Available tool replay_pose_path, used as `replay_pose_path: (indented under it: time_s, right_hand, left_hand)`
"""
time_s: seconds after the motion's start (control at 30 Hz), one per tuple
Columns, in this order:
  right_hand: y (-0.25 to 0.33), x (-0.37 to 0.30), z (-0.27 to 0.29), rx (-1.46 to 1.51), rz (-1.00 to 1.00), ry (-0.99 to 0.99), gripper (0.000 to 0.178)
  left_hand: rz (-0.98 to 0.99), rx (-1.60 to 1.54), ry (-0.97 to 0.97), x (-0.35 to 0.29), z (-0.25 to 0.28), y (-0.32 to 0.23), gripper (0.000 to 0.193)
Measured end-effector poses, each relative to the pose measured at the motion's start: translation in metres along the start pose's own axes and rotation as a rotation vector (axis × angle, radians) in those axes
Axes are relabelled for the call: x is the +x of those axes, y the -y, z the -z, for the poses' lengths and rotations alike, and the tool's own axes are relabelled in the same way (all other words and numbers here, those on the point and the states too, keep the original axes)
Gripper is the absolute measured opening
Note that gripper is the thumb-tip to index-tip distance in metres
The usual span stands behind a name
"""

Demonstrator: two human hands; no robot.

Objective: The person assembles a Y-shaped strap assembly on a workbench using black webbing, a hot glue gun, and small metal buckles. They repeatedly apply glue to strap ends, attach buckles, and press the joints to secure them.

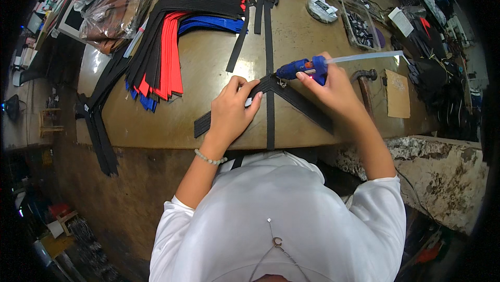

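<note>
My right hand (333,90) is closed around a blue glue gun (297,68), with a long translucent glue stick (364,57) coming out of its back end. The gun's tip points left, at the bend of a black V-shaped strap piece (304,106). My left hand (234,110) grips that piece near the bend, thumb and fingertips pressed together on it. A small white tag or label (248,102) shows beside the left thumb. A narrow black strap (269,37) runs straight up the table and passes the bend, reaching down to the table's near edge.
Stacked black, red (170,55) and blue strips (211,23) lie at the left. At the upper right are a roll of tape (323,8) and a clear box (360,26) of small dark parts. A clamp (364,76) and a cardboard piece (397,94) lie to the right.
</note>
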State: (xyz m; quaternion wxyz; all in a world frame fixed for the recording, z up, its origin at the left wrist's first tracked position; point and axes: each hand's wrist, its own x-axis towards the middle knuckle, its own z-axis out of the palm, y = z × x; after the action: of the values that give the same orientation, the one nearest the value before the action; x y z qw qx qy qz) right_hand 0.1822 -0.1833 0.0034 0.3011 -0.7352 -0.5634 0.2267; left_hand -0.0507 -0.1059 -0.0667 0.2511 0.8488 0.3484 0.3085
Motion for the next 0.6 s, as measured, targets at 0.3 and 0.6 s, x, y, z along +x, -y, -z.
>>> replay_pose_path:
  time_s: [0.3,0.6]
  right_hand:
    - [-0.004,-0.007,-0.003,-0.080,0.003,0.051,0.044]
    - [-0.007,-0.048,0.009,0.220,-0.080,0.053,0.041]
  left_hand:
    - [-0.023,0.017,-0.008,0.000,-0.001,0.000,0.025]
    - [-0.007,0.050,0.014,-0.001,0.000,-0.001,0.026]
